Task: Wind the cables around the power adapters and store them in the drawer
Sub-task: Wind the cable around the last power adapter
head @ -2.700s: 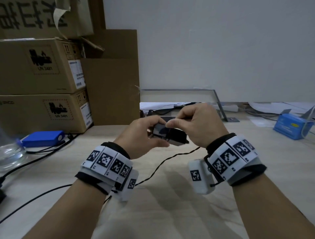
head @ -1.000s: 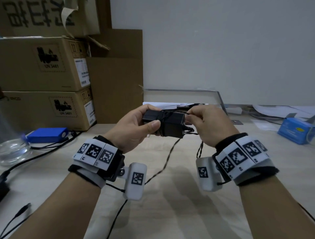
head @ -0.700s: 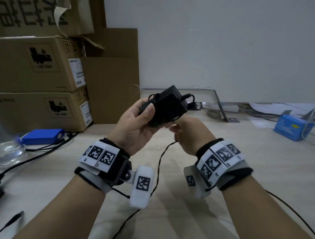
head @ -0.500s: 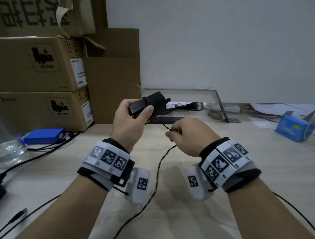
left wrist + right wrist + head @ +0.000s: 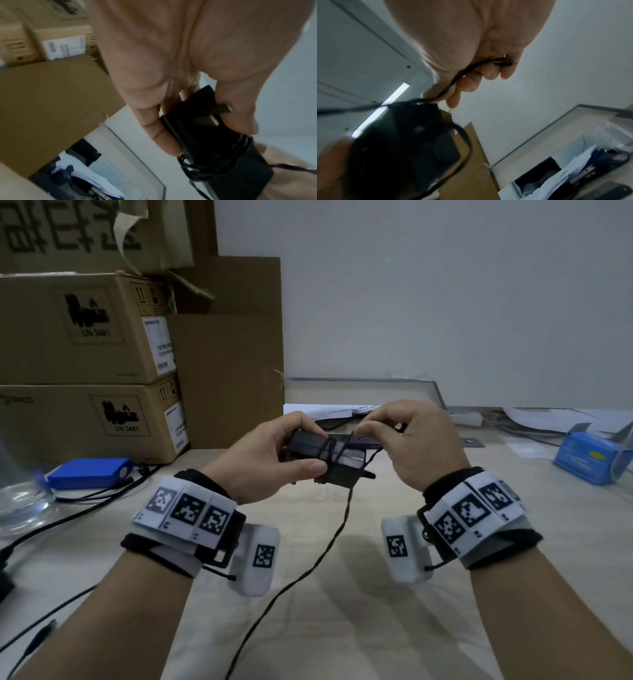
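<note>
Desk clutter and stacked cartons along a pale wall

Two brown cardboard boxes (image 5: 85,364) marked UN 3481 stand stacked at the left, a flat cardboard sheet (image 5: 226,371) upright beside them. A blue case (image 5: 87,473) lies on the light wooden desk (image 5: 342,628) before the boxes, near a clear glass vessel (image 5: 20,501) at the left edge. A small blue box (image 5: 589,462) sits far right, with loose papers (image 5: 322,410) further back.

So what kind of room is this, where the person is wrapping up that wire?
Probably an office or storeroom desk. Stacked cardboard shipping boxes stand at the left against a plain wall, loose papers lie at the back of the light wooden desk, and spare cables trail across it.
</note>
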